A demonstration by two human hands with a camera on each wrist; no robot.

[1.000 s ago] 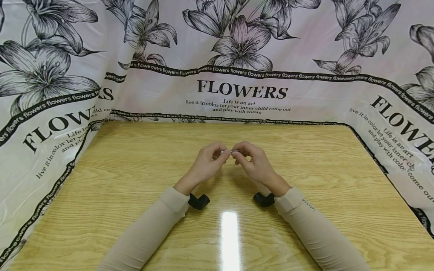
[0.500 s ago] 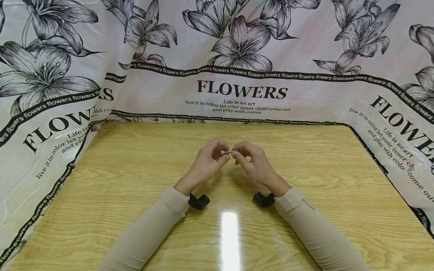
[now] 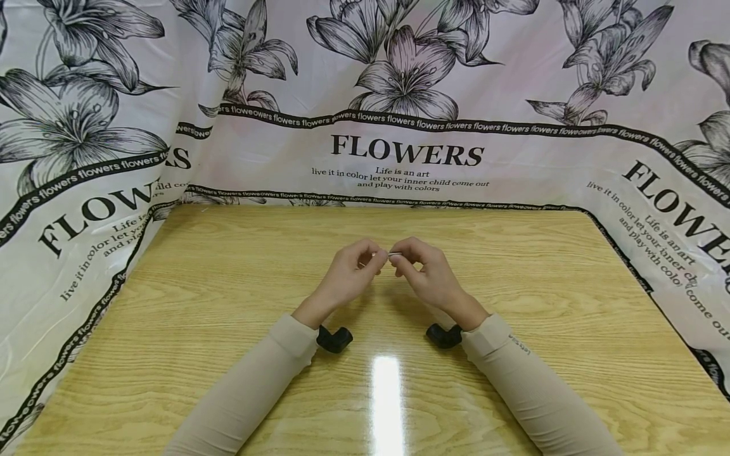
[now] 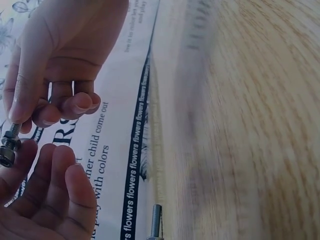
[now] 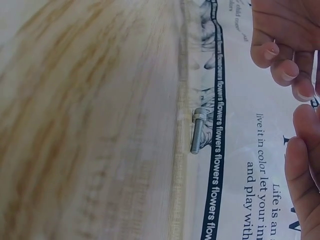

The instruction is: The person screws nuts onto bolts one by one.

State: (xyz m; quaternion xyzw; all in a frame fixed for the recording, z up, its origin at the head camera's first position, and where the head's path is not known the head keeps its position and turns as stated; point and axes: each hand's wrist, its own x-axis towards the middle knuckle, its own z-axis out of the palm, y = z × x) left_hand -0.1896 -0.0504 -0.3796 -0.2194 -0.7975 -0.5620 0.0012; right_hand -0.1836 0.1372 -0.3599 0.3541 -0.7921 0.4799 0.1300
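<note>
Above the middle of the table, my left hand (image 3: 349, 272) and right hand (image 3: 424, 272) meet fingertip to fingertip at a small metal bolt (image 4: 10, 142). In the left wrist view its threaded end points to the thumb and finger of the right hand, which pinch it. A nut and what looks like a washer sit on its shank. The left hand's thumb and index finger pinch around the head end, mostly covering it in the head view. Only a thin bit of shank shows between the hands there. The other fingers of both hands are loosely curled.
A wood-grain table (image 3: 228, 285) fills the foreground, ringed by a white flower-print cloth (image 3: 399, 152). Black curved pieces (image 3: 335, 340) sit by each wrist. A separate bolt (image 4: 156, 220) shows near the left wrist camera, another bolt (image 5: 198, 130) near the right; their supports cannot be seen.
Half a second ago the left thumb sat lower and bared the bolt's head end; now it has moved up over it, as one second ago. The right hand has held still.
</note>
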